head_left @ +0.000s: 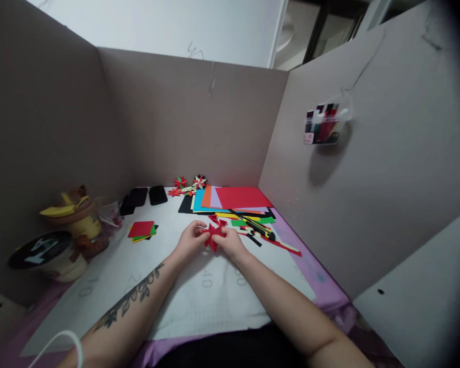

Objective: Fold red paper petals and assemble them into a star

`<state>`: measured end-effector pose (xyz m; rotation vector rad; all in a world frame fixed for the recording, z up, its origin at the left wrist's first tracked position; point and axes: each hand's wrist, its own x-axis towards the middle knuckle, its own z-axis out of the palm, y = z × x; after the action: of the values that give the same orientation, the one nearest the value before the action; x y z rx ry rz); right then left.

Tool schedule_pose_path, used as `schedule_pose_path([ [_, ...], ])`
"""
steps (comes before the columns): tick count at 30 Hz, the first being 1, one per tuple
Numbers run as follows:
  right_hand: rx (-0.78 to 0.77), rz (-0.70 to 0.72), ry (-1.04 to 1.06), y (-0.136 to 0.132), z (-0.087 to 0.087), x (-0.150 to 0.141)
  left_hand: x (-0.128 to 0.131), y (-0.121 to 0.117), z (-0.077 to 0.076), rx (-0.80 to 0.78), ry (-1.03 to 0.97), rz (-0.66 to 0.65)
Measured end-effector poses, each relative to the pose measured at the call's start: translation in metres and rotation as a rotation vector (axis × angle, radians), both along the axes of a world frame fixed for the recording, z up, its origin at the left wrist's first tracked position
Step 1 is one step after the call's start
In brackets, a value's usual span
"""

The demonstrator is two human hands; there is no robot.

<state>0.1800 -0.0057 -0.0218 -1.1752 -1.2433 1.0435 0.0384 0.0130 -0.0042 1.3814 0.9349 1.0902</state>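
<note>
A red folded-paper star is held just above the white mat, pinched from both sides. My left hand grips its left points with thumb and fingers. On the other side, my right hand closes on its right points, thumb on the front. The fingers behind the star are partly hidden. Just beyond lie small red paper pieces, and to the right a yellow-and-black utility knife rests among cut paper strips.
Coloured paper sheets are stacked at the back, beside several finished paper stars. Small paper squares lie left, near black flat objects. Pots and tubs line the left wall. A clear plastic container hangs on the right wall.
</note>
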Motion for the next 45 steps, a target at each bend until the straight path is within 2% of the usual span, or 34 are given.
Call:
schedule_pose_path([
  [4, 0.062, 0.021, 0.127, 0.002, 0.000, -0.001, -0.001, 0.001, 0.001, 0.020, 0.007, 0.035],
  [9, 0.029, 0.034, 0.278, 0.003, -0.001, -0.003, 0.000, 0.003, -0.002, 0.054, 0.011, 0.066],
  [14, 0.030, -0.014, 0.222, 0.005, -0.006, -0.003, 0.001, 0.000, -0.002, 0.139, 0.066, 0.083],
  [18, 0.054, -0.123, 0.137, 0.007, -0.009, 0.000, -0.003, -0.003, 0.003, 0.276, 0.213, 0.079],
  [21, 0.061, -0.145, 0.111, 0.007, -0.010, 0.001, -0.007, -0.002, 0.004, 0.336, 0.295, 0.065],
  [27, 0.100, -0.145, 0.093, 0.006, -0.009, 0.000, -0.011, 0.001, 0.002, 0.302, 0.300, 0.048],
  [33, 0.100, -0.128, 0.113, 0.005, -0.008, 0.000, -0.010, -0.001, 0.008, 0.288, 0.318, 0.058],
  [38, 0.143, -0.127, 0.091, 0.005, -0.008, 0.000, -0.009, 0.001, 0.009, 0.229, 0.259, 0.054],
  [45, 0.188, -0.147, 0.060, 0.006, -0.009, 0.001, -0.010, 0.007, 0.002, 0.154, 0.131, 0.012],
])
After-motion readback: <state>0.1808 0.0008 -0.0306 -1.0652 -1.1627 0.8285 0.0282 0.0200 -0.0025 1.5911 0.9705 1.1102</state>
